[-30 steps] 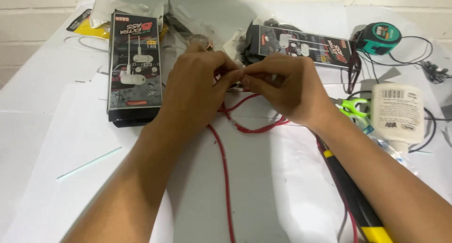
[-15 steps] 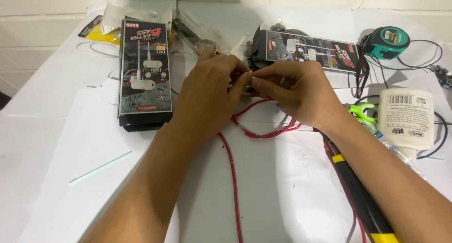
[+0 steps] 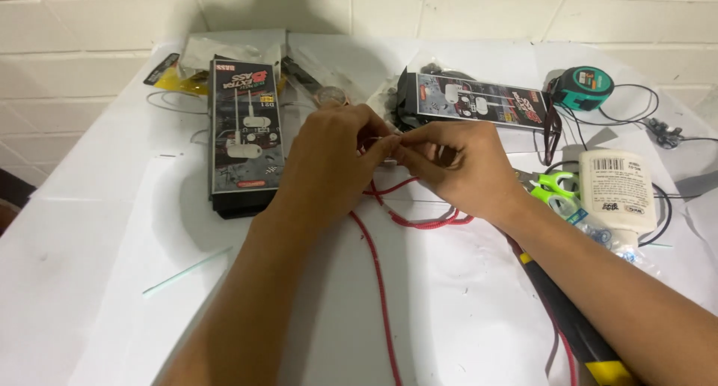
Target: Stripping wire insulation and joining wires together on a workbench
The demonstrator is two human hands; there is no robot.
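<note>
Hands (image 3: 396, 161) fingertip-to-fingertip over red cable (image 3: 378, 274)

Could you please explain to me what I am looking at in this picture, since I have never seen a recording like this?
There is no machine here: a person wears a camera on the head, so you look down at their own two bare hands. The left hand and the right hand meet over a white table, and their fingers pinch something small where a red cable comes up; what exactly is pinched is hidden. Around them lie two dark earphone boxes, one to the left and one behind, a green tape measure, a white bottle, green-handled scissors and a thin white stick.
</note>
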